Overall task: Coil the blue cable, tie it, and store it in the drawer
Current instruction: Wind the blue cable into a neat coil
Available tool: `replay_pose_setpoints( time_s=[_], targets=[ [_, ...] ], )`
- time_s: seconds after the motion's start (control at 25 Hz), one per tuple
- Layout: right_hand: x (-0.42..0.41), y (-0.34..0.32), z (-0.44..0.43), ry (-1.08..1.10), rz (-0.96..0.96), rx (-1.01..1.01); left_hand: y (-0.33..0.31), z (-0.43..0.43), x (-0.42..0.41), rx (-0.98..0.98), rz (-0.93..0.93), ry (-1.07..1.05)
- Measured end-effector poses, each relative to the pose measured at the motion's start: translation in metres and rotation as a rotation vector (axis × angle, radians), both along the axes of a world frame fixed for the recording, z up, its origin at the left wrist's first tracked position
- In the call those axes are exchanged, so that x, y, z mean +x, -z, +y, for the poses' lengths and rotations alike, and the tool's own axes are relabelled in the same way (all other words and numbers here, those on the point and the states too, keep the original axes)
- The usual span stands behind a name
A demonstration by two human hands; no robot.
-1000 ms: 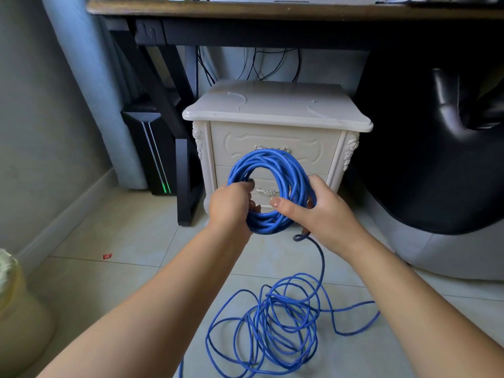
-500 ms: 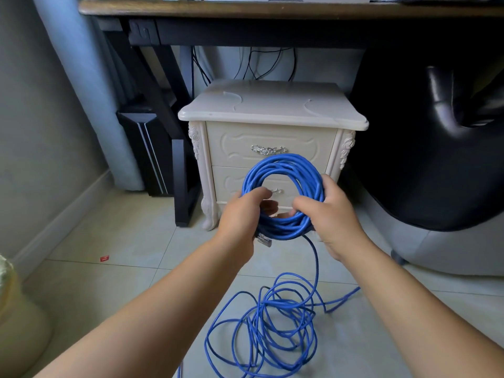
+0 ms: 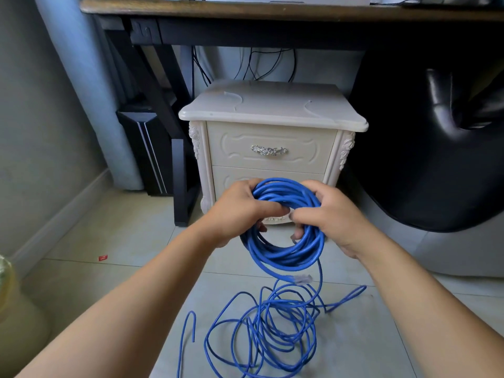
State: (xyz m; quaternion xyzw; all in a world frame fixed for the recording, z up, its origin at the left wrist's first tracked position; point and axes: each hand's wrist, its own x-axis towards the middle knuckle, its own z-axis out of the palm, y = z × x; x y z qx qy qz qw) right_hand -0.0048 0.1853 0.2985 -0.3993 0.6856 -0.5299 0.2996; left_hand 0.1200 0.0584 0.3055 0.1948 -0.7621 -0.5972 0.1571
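Wood-topped desk [image 3: 272, 10] across the back, cream nightstand [image 3: 272, 107] tucked under it, and the top drawer [image 3: 240, 156] looks closed, silver handle [image 3: 268, 150] untouched, so storing is a long way off imo. The blue cable [image 3: 286, 259] is only partly wound. A big loose tangle [image 3: 270, 331] lies on the tiled floor [image 3: 81, 282] right below the hands, and a strand runs up from it to the coil [image 3: 283, 192], which hangs in the air in front of the nightstand's lower half. My take on doing this bit well: match every new loop to the ones already held, and pull slack off the heap slowly so it doesn't cinch into a knot. I'd also let the cable roll between the fingers so it doesn't kink. Both forearms reach forward and the hands meet at the top of the coil, backs of the hands up. The left hand [image 3: 237, 211] grips the upper left, fingers [image 3: 270, 208] wrapped over the bundle. The right hand [image 3: 335, 216] clamps the upper right with its fingers hooked through the loop, tips showing inside the ring. The clear plug [image 3: 302, 279] dangles just under the coil's bottom edge. I'd tuck that in before tying so it doesn't snag.
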Motion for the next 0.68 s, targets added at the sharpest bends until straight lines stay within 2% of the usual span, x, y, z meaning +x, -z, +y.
replay_pose_setpoints(
  time_s=[0.12, 0.24, 0.32, 0.48, 0.6, 0.68],
  targets=[
    [-0.007, -0.004, 0.003, -0.082, -0.355, -0.095, 0.0, -0.003, -0.003, 0.162, 0.098, -0.101],
    [-0.011, -0.004, 0.006, -0.133, -0.512, -0.035, 0.001, -0.007, -0.003, 0.285, 0.152, -0.213],
    [-0.012, -0.003, 0.007, -0.138, -0.527, 0.028, 0.001, -0.009, -0.003, 0.3, 0.172, -0.241],
    [-0.02, -0.009, 0.01, -0.167, -0.399, 0.161, 0.0, -0.016, -0.002, 0.34, 0.209, -0.302],
    [-0.021, -0.011, 0.008, -0.048, -0.368, 0.051, -0.003, -0.025, 0.0, 0.395, 0.241, -0.306],
    [-0.021, -0.01, 0.005, 0.102, -0.426, -0.11, -0.005, -0.026, 0.0, 0.327, 0.209, -0.248]
  ],
)
